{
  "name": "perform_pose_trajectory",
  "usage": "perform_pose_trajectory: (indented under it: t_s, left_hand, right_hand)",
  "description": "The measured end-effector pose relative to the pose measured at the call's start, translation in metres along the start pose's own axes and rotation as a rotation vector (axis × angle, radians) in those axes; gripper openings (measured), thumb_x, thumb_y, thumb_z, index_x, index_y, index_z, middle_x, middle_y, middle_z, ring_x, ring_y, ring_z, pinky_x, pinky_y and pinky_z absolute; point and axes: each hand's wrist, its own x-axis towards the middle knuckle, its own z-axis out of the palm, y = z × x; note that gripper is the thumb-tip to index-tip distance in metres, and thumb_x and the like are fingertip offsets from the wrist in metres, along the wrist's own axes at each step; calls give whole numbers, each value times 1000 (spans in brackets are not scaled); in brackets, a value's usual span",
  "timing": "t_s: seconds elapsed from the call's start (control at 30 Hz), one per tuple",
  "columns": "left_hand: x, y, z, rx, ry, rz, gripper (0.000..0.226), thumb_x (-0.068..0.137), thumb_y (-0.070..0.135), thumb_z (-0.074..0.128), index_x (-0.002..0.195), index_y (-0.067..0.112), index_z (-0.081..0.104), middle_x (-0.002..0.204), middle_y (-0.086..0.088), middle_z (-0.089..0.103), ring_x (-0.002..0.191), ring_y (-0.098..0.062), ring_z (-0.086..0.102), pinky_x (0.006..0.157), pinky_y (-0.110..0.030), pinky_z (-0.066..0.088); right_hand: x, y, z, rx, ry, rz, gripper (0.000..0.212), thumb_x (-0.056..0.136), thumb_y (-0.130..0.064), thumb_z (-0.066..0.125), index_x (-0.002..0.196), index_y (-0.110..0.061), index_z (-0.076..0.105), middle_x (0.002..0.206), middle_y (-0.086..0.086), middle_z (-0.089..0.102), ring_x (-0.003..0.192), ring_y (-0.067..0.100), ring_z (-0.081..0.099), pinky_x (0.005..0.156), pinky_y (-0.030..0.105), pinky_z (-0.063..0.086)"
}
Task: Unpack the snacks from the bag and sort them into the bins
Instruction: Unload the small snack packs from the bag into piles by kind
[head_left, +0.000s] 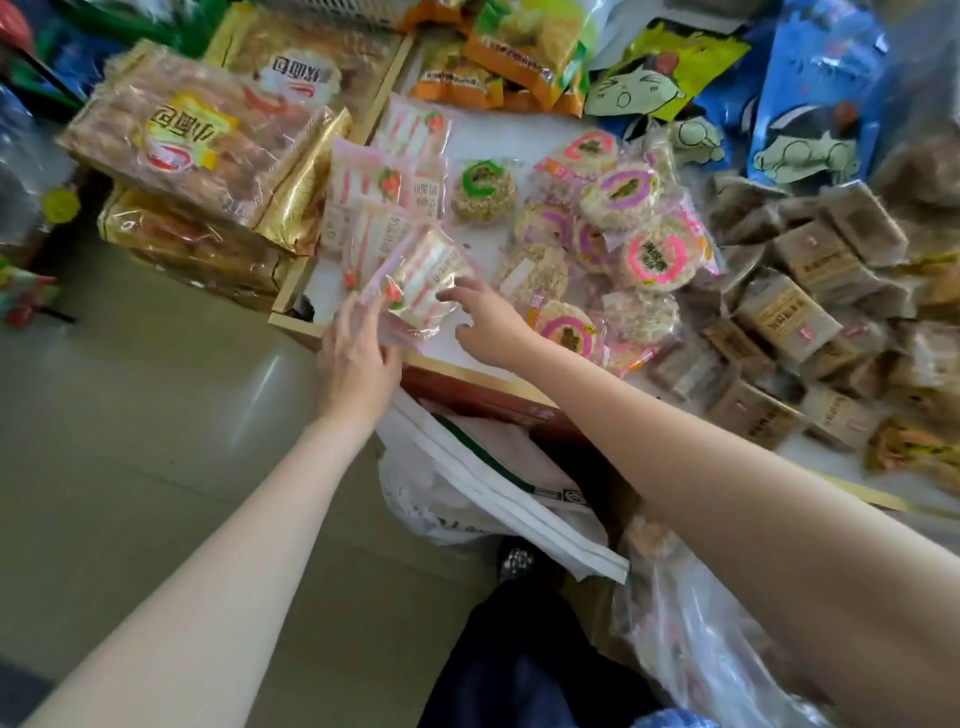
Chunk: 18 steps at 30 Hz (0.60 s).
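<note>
Left hand (358, 358) pinching, I think, the pink sandwich pack (415, 283), right hand (480, 319) fingers loose beside it; it's overhanging the bin's near edge (447, 369), risking sliding off.

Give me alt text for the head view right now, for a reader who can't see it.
Both hands reach into a white wood-edged bin: the left hand holds a pink-and-white clear-wrapped sandwich cake packet while the right hand touches it with open fingers. Round pink-labelled rice cakes and brown wrapped blocks lie to the right.
</note>
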Motion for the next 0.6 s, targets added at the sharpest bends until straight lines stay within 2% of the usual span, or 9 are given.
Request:
perform_pose_trajectory:
  t_s: [0.07, 0.17, 0.33, 0.47, 0.53, 0.6]
  left_hand:
    - [8, -3, 8, 83, -121, 19, 62, 93, 12, 47, 149, 25, 23, 158, -10, 6, 143, -35, 8, 116, -50, 15]
    - [24, -3, 14, 201, -260, -53, 62, 98, 25, 40, 150, 33, 8, 158, -7, -10, 144, -37, -5, 116, -50, 5]
    - [52, 2, 12, 301, -368, -66, 57, 100, 36, 33, 150, 33, 6, 158, -11, -11, 144, -36, -10, 114, -53, -1]
    - [69, 11, 8, 261, -370, -102, 51, 100, 32, 31, 149, 33, 17, 158, -11, -6, 144, -34, -13, 114, -56, -1]
    - [69, 13, 8, 230, -342, -119, 51, 99, 31, 33, 149, 32, 21, 158, -10, -5, 144, -32, -12, 115, -55, -1]
    - [59, 16, 10, 206, -219, -124, 51, 97, 26, 38, 147, 27, 29, 159, -10, 0, 145, -31, -5, 115, -52, 3]
  right_hand:
    - [6, -1, 1, -114, -121, -34, 58, 87, 9, 38, 143, -8, 36, 155, 7, 20, 139, 24, 29, 104, 23, 24]
    - [13, -2, 2, -210, -183, -43, 58, 87, 9, 35, 143, -7, 34, 157, 8, 14, 142, 24, 24, 105, 24, 21]
    - [23, -3, -6, -254, -211, -4, 59, 88, 10, 32, 144, -9, 33, 159, 7, 4, 142, 25, 22, 106, 26, 24]
    - [24, -4, -11, -144, -54, -6, 55, 84, 12, 33, 135, -7, 47, 146, 11, 36, 135, 27, 35, 104, 30, 31]
    - [13, 4, -16, -85, 48, -13, 54, 83, 13, 32, 131, -7, 51, 142, 10, 43, 132, 24, 37, 101, 27, 32]
    - [-3, 16, -24, -16, 138, 12, 54, 84, 13, 31, 127, -10, 53, 142, 8, 43, 131, 22, 40, 98, 25, 34]
